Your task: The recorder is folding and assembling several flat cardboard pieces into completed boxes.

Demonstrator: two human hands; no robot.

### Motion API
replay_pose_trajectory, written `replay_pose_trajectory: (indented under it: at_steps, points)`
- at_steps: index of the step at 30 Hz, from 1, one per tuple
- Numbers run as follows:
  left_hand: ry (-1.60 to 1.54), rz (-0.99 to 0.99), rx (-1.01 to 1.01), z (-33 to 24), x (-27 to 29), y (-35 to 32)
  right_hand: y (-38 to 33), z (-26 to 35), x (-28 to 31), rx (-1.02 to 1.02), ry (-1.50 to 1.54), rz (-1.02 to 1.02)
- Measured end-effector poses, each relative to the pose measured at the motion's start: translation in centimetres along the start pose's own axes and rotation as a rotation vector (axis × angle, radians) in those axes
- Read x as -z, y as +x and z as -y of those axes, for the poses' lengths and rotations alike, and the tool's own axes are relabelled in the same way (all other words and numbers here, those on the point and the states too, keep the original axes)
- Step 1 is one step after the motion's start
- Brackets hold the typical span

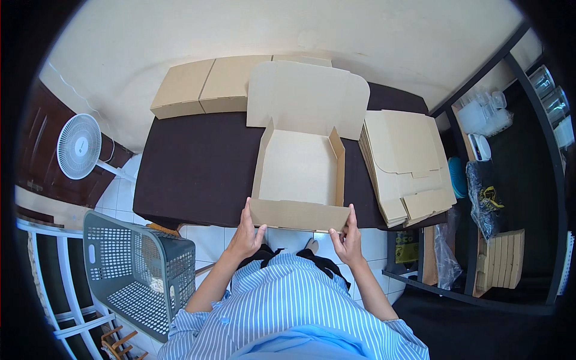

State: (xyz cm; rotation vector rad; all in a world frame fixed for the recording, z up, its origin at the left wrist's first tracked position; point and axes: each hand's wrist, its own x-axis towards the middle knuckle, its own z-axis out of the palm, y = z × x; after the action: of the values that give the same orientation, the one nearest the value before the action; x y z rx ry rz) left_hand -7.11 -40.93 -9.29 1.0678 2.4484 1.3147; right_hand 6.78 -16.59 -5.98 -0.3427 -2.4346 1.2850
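1. A half-folded cardboard mailer box (300,168) sits on the near edge of a table with a dark brown cloth (192,162); its side walls stand up and its lid flap lies open flat toward the far side.
2. The left hand (246,234) grips the near-left corner of the box's front wall, fingers curled under and thumb pointing up along the corner.
3. The right hand (348,237) grips the near-right corner of the same wall in the same way, thumb raised against the cardboard.
4. Just right of the box lies a stack of flat, unfolded box blanks (408,168), hanging slightly over the table's right edge.
5. At the far left of the table, finished closed boxes (210,84) stand side by side against the wall.
6. On the floor to the near left stands a grey plastic laundry basket (138,270); further left is a white standing fan (79,146).
7. A dark shelf unit (510,180) stands to the right.
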Motion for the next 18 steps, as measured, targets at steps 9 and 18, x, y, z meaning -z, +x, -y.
replay_pose_trajectory:
  at_steps: [9,18]
  points:
    - [0.016,-0.028,-0.104,-1.4,0.7,1.2,0.2,-0.4,0.5,0.145,-0.271,0.078]
    - [0.335,0.109,-0.084,-2.4,3.3,1.6,1.1,1.2,1.5,0.063,-0.465,0.216]
